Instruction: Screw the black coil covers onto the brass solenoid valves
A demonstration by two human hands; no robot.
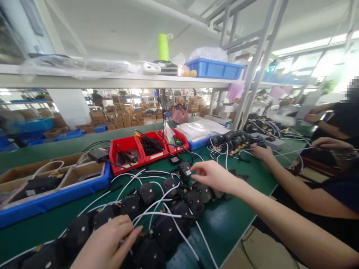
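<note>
My right hand (217, 177) reaches across the bench, thumb and fingertips closed at the right edge of a small black box (184, 169) with a white label. Low in the view, my left hand (108, 243), with a ring on one finger, is bent over the black units; what lies under its fingers is hidden. Between and around both hands lie several black housings (169, 228) with silver screws, brass fittings and white cables (159, 215). Some of these housings touch one another in rows along the green bench (211, 233).
Red bins (126, 170) with small parts stand behind the units. A blue divided tray (98, 185) is at left. Papers (202, 129) lie on a blue tray at the back. At right, a co-worker's hand (262, 153) is near more cabled units. A shelf (112, 80) crosses above.
</note>
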